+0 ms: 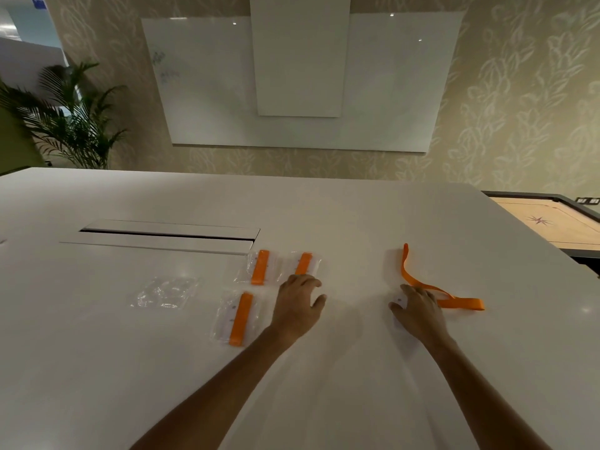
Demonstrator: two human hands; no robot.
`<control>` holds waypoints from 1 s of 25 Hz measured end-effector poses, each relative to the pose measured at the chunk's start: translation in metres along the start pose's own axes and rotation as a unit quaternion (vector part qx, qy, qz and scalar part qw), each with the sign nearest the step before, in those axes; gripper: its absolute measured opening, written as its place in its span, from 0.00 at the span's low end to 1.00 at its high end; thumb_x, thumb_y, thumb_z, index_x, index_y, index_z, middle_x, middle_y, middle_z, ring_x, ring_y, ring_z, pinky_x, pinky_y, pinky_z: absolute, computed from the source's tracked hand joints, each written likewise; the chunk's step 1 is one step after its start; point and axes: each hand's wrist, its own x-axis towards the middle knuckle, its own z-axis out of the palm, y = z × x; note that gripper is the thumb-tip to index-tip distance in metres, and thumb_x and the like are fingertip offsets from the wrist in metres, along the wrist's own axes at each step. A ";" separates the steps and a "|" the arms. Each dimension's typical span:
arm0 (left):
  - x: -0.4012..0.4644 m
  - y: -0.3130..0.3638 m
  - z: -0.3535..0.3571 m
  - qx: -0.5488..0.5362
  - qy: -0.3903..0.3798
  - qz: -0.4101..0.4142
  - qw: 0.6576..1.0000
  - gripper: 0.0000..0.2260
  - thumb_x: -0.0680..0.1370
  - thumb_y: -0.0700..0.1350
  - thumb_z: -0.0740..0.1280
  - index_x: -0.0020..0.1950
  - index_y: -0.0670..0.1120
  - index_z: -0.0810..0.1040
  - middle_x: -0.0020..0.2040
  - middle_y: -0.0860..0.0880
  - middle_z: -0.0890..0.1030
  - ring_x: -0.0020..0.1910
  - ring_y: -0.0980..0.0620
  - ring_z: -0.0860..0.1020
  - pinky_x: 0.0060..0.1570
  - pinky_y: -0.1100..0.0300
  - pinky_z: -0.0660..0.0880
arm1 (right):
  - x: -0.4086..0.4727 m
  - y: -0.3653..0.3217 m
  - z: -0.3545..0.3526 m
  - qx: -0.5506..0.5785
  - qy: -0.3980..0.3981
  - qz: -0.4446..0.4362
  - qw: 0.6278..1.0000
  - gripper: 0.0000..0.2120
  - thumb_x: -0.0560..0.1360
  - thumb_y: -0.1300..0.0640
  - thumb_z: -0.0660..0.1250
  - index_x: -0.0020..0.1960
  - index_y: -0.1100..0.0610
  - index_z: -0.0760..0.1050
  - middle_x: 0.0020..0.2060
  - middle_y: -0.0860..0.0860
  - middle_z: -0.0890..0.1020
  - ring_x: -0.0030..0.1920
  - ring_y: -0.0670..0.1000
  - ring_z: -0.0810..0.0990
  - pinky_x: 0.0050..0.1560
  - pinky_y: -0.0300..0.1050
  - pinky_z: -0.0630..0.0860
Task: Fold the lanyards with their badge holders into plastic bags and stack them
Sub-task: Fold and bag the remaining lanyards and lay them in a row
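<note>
Three clear bags with folded orange lanyards lie on the white table [324, 384]: one at the near left [238, 319], one behind it [259, 267], and one beside that [304, 263]. My left hand [298, 303] rests palm down, fingers spread, its fingertips at the near edge of the third bag. A loose orange lanyard [435, 289] trails across the table on the right. My right hand [418, 311] presses on its white badge holder [399, 300], which is mostly hidden under the fingers. Empty clear bags [164, 292] lie in a small pile at the left.
A long cable-slot flap [162, 237] is set in the table behind the bags. A carrom board [548, 222] stands past the table's right edge. A whiteboard [298, 82] hangs on the far wall, and a potted palm [68, 118] stands at the left.
</note>
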 end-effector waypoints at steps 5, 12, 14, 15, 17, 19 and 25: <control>-0.007 0.014 0.023 -0.032 -0.052 0.006 0.998 0.15 0.76 0.54 0.63 0.58 0.47 0.77 0.57 0.51 0.79 0.60 0.53 0.73 0.62 0.57 0.69 | -0.013 -0.020 0.008 0.016 0.002 -0.011 1.000 0.29 0.72 0.45 0.69 0.70 0.55 0.69 0.66 0.57 0.72 0.66 0.62 0.69 0.63 0.54 0.70; -0.019 0.021 0.032 -0.047 -0.106 0.012 0.993 0.22 0.75 0.60 0.60 0.57 0.45 0.77 0.56 0.49 0.79 0.58 0.52 0.73 0.60 0.61 0.69 | -0.016 -0.040 0.017 0.044 0.004 -0.041 0.998 0.30 0.69 0.44 0.73 0.67 0.55 0.71 0.65 0.54 0.73 0.65 0.57 0.71 0.59 0.49 0.73; -0.020 0.021 0.032 -0.051 -0.112 0.000 0.992 0.20 0.76 0.58 0.62 0.58 0.44 0.77 0.57 0.49 0.78 0.58 0.52 0.73 0.59 0.61 0.69 | -0.016 -0.045 0.019 0.075 0.016 -0.051 0.996 0.26 0.70 0.49 0.74 0.65 0.55 0.73 0.65 0.54 0.73 0.63 0.55 0.74 0.57 0.46 0.75; -0.020 0.022 0.032 -0.052 -0.119 -0.009 0.991 0.20 0.77 0.57 0.62 0.59 0.44 0.76 0.58 0.48 0.78 0.59 0.52 0.73 0.60 0.61 0.69 | -0.017 -0.048 0.020 0.096 0.025 -0.056 0.993 0.23 0.71 0.53 0.73 0.64 0.56 0.74 0.65 0.53 0.74 0.62 0.54 0.75 0.56 0.44 0.75; -0.020 0.022 0.032 -0.058 -0.129 -0.029 0.990 0.20 0.77 0.57 0.62 0.60 0.44 0.76 0.60 0.48 0.78 0.60 0.51 0.73 0.61 0.61 0.69 | -0.019 -0.053 0.020 0.137 0.048 -0.061 0.987 0.19 0.72 0.60 0.71 0.62 0.57 0.76 0.64 0.54 0.75 0.62 0.54 0.76 0.57 0.41 0.73; -0.019 0.021 0.031 -0.072 -0.134 -0.052 0.987 0.20 0.78 0.56 0.61 0.62 0.44 0.75 0.61 0.48 0.77 0.61 0.51 0.73 0.63 0.61 0.68 | -0.020 -0.058 0.018 0.184 0.076 -0.055 0.978 0.16 0.73 0.67 0.67 0.60 0.59 0.77 0.62 0.54 0.77 0.62 0.54 0.76 0.57 0.39 0.70; -0.014 0.029 0.022 -0.150 -0.140 -0.089 0.975 0.15 0.80 0.50 0.60 0.62 0.45 0.77 0.63 0.48 0.78 0.61 0.53 0.74 0.62 0.65 0.66 | -0.021 -0.075 -0.001 0.343 0.097 -0.045 0.933 0.18 0.73 0.71 0.62 0.58 0.55 0.78 0.57 0.49 0.79 0.54 0.52 0.80 0.47 0.36 0.74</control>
